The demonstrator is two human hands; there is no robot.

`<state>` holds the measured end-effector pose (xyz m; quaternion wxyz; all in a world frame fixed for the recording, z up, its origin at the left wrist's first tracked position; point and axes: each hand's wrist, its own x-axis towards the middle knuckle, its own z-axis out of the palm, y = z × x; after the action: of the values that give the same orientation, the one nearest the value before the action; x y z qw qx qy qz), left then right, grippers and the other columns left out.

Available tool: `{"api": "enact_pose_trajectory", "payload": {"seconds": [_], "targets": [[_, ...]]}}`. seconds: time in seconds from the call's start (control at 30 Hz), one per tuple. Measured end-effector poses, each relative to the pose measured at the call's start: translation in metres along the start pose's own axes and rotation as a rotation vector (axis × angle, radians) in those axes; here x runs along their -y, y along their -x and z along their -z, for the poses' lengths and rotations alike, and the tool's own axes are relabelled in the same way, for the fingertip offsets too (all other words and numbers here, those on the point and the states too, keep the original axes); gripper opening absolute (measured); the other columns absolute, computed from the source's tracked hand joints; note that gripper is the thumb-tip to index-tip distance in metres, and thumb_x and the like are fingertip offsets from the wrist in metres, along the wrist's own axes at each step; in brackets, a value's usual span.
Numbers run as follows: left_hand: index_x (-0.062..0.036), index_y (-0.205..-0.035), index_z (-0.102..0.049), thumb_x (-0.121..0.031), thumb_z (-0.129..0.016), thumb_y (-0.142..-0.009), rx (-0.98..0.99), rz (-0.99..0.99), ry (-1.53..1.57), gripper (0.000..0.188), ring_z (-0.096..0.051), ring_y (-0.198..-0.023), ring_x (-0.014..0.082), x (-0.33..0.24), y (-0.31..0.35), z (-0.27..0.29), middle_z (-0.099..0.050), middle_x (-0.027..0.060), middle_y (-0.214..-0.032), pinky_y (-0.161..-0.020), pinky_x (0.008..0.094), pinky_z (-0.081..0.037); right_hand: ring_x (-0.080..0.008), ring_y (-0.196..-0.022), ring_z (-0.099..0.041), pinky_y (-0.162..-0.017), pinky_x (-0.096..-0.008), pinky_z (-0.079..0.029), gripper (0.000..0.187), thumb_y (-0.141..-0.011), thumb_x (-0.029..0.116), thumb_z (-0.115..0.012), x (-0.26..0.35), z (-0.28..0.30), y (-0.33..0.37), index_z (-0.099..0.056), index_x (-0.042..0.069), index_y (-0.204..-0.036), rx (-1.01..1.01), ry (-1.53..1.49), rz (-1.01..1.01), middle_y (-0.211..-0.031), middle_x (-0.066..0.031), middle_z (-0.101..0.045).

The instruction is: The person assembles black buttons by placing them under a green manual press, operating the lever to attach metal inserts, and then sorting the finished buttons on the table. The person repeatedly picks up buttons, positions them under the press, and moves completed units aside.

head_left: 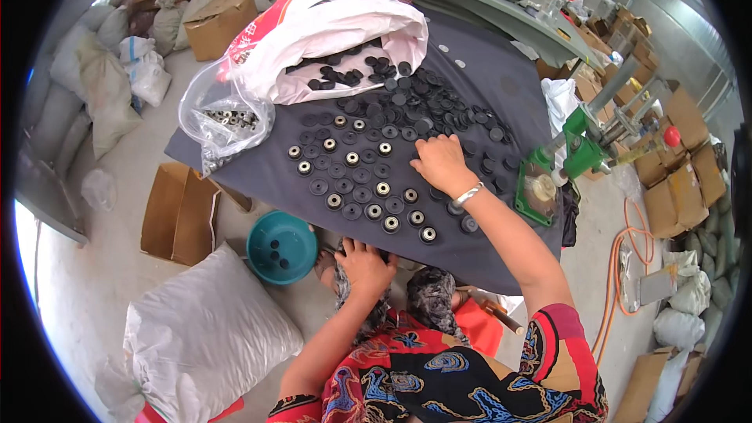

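A clear plastic bag of small metal rings [227, 119] lies at the dark table's left corner. Just beside it, a large white plastic sack with a red side [329, 31] spills black discs. Brown cardboard boxes [219, 23] stand behind; an open brown carton [180, 213] sits below the table.

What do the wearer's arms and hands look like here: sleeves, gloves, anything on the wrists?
Both hands are bare, no gloves. The right hand has a thin silvery bangle at the wrist; the forearm is uncovered up to a short sleeve in red with dark blue and black swirl patterns. The left hand shows no wrist wear; its forearm is also uncovered, ending in the same patterned fabric.
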<state>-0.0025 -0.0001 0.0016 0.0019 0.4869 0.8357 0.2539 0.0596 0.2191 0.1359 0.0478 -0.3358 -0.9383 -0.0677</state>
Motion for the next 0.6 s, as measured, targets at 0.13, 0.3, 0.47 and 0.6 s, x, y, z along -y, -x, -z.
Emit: {"api": "enact_pose_trajectory", "payload": {"seconds": [0.13, 0.3, 0.47, 0.6], "targets": [[-0.0031, -0.115, -0.060, -0.040, -0.070, -0.068, 0.017, 0.002, 0.018, 0.060, -0.043, -0.121, 0.0413, 0.002, -0.001, -0.001, -0.055, 0.0178, -0.126, -0.089, 0.0564, -0.033, -0.0291, -0.090, -0.062, -0.082, -0.0431, -0.042, 0.026, -0.080, 0.026, -0.069, 0.000, -0.016, -0.015, -0.068, 0.005, -0.095, 0.083, 0.064, 0.004, -0.087, -0.0129, -0.067], [-0.0037, -0.116, -0.059, -0.041, -0.069, -0.068, 0.005, -0.002, -0.005, 0.061, -0.043, -0.120, 0.0402, 0.000, -0.001, 0.000, -0.056, 0.0171, -0.123, -0.088, 0.0559, -0.033, -0.0320, -0.084, -0.062, -0.076, -0.0428, -0.045, 0.023, -0.074, 0.015, -0.068, -0.003, -0.020, -0.018, -0.069, 0.006, -0.095, -0.102, -0.268, 0.017, -0.089, -0.0137, -0.065], [-0.0040, -0.118, -0.058, -0.041, -0.069, -0.069, -0.017, -0.014, -0.014, 0.062, -0.043, -0.118, 0.0391, -0.002, -0.001, 0.000, -0.056, 0.0163, -0.120, -0.089, 0.0555, -0.032, -0.0318, -0.085, -0.061, -0.076, -0.0398, -0.048, 0.032, -0.074, 0.013, -0.066, -0.002, -0.020, -0.017, -0.061, 0.001, -0.104, -0.130, -0.640, -0.038, -0.097, -0.0151, -0.062], [-0.0041, -0.118, -0.058, -0.041, -0.069, -0.069, -0.011, -0.002, -0.001, 0.062, -0.043, -0.119, 0.0391, -0.002, -0.001, 0.002, -0.056, 0.0163, -0.122, -0.089, 0.0558, -0.032, -0.0289, -0.094, -0.058, -0.082, -0.0408, -0.044, 0.034, -0.072, 0.015, -0.068, -0.004, -0.019, -0.009, -0.063, 0.003, -0.103, -0.084, -0.341, 0.025, -0.097, -0.0117, -0.063]]}}
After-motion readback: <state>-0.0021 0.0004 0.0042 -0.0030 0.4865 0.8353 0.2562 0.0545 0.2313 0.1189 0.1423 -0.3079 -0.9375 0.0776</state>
